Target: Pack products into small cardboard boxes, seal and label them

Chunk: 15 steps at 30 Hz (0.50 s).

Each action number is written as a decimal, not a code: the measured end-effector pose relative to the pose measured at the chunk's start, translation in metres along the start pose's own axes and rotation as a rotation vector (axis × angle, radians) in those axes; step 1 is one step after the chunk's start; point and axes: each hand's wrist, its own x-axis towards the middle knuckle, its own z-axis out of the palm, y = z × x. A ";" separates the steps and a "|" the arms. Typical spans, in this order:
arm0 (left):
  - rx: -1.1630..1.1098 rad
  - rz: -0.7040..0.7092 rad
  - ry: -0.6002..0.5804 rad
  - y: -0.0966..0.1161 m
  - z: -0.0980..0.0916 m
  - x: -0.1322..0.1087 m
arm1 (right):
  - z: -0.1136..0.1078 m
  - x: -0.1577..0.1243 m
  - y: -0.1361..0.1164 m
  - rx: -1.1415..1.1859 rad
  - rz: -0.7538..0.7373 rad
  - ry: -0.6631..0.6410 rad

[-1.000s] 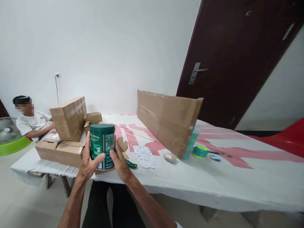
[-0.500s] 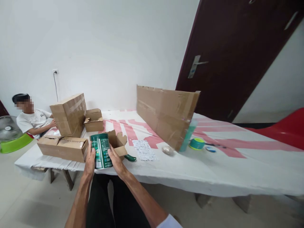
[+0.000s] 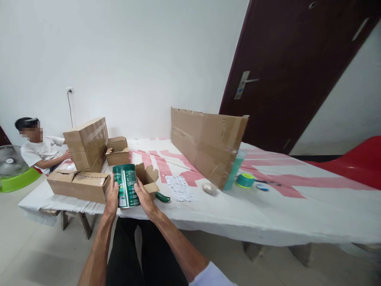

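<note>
Between my two hands is a green can [image 3: 127, 186] with white print and a barcode, held upright at the table's front edge. My left hand [image 3: 112, 196] presses on its left side, and my right hand [image 3: 145, 198] grips the right side. Right behind the can stands an open small cardboard box [image 3: 148, 176], partly hidden by it. A dark green, pepper-shaped object [image 3: 162, 197] lies just right of that box. Farther right, a sheet of small white packets [image 3: 180, 188] rests flat on the cloth.
Long cardboard boxes [image 3: 77, 186] lie at the left, with a tall carton [image 3: 86, 143] and an open box [image 3: 117, 151] behind. A large cardboard panel [image 3: 206, 143] stands mid-table. Near it are a clear bundle [image 3: 209, 188] and a tape roll [image 3: 245, 180]. Another person [image 3: 44, 153] sits far left.
The can has risen slightly in my hands, with both hands still on its sides. The view has shifted a little; the things on the table stay in place.
</note>
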 end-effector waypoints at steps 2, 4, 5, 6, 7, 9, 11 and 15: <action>-0.066 -0.001 0.034 0.012 -0.001 0.002 | 0.002 0.001 -0.011 0.009 -0.050 -0.009; -0.122 0.019 0.057 0.028 -0.002 0.004 | 0.002 0.003 -0.024 0.002 -0.099 -0.012; -0.139 0.039 0.056 0.036 -0.003 0.006 | 0.003 0.003 -0.031 -0.009 -0.128 -0.008; -0.157 0.058 0.049 0.045 -0.005 0.007 | 0.003 0.003 -0.039 -0.025 -0.160 -0.003; -0.176 0.076 0.033 0.054 -0.007 0.009 | 0.002 0.003 -0.046 -0.043 -0.196 0.002; -0.208 0.111 -0.044 0.073 -0.014 0.012 | 0.002 0.003 -0.058 -0.085 -0.278 0.010; -0.229 0.120 -0.160 0.090 -0.020 0.015 | 0.001 0.003 -0.067 -0.135 -0.355 0.009; -0.258 0.025 -0.236 0.111 -0.027 0.020 | -0.002 0.006 -0.067 -0.255 -0.434 0.007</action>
